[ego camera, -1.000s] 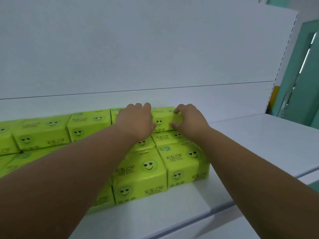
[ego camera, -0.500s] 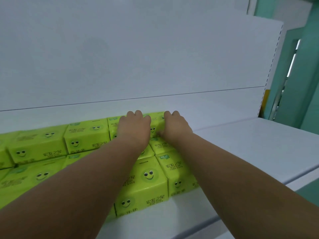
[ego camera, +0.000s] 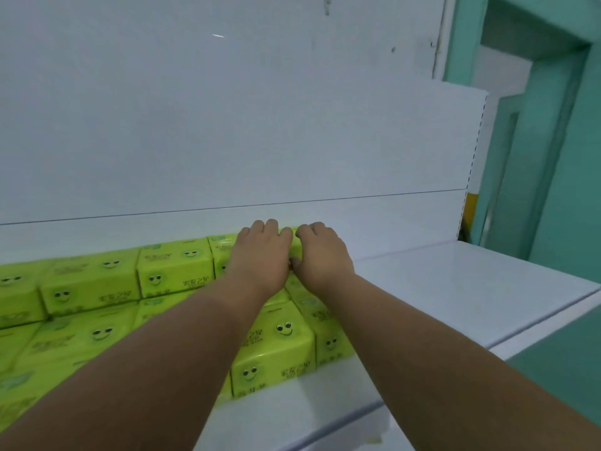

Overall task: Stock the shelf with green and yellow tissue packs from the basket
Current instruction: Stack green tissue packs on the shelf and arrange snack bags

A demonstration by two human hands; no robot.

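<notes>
The bright green and yellow plastic-wrapped tissue packs with printed smiling faces (ego camera: 175, 271) lie on the white metal shelf (ego camera: 455, 288), packed close in rows that fill its left part and run out of view at the left edge. The last pack of the back row (ego camera: 294, 244) stands against the white back panel of the shelf unit (ego camera: 227, 125), and it is almost fully covered by the two hands of the person. The left hand (ego camera: 261, 255) lies flat on top of this pack, palm down, its fingers close together and bent a little over the far edge. The right hand (ego camera: 323, 257) rests just beside it, touching it, with the fingers bent down over the far right corner of the same pack; whether these fingers really grip the pack or only press on it, I cannot tell. Both bare forearms reach in from the bottom, over the front packs. To the right of the packs the shelf surface is bare white. Behind the right end of the unit there is a teal green wall with a door frame (ego camera: 536, 141).
</notes>
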